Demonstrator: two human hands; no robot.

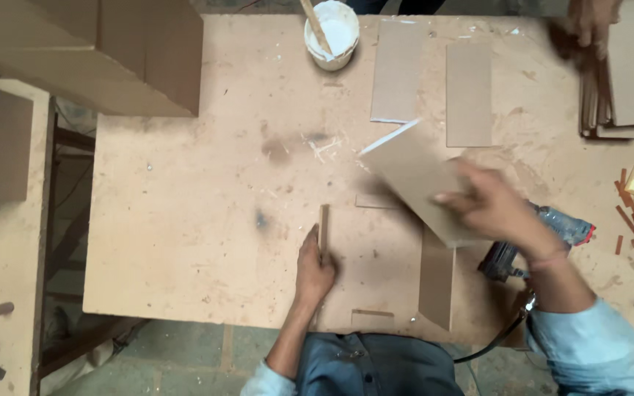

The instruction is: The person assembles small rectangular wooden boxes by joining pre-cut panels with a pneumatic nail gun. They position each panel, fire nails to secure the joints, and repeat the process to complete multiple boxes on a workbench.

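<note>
My left hand (315, 270) pinches the upright side strip (323, 229). My right hand (487, 205) grips the flat board (412, 172), right of it. I should lower it slowly and straight.

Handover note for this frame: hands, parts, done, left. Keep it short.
Left hand: steadies an upright side strip standing on edge on the base panel.
Right hand: holds a loose board panel tilted above the assembly, blurred.
Right side wall stands upright on the workbench.
Nail gun lies beside the right wrist; glue tub at the far edge; two spare panels beyond.
Done: two sides standing. Left: held panel not yet seated.
</note>
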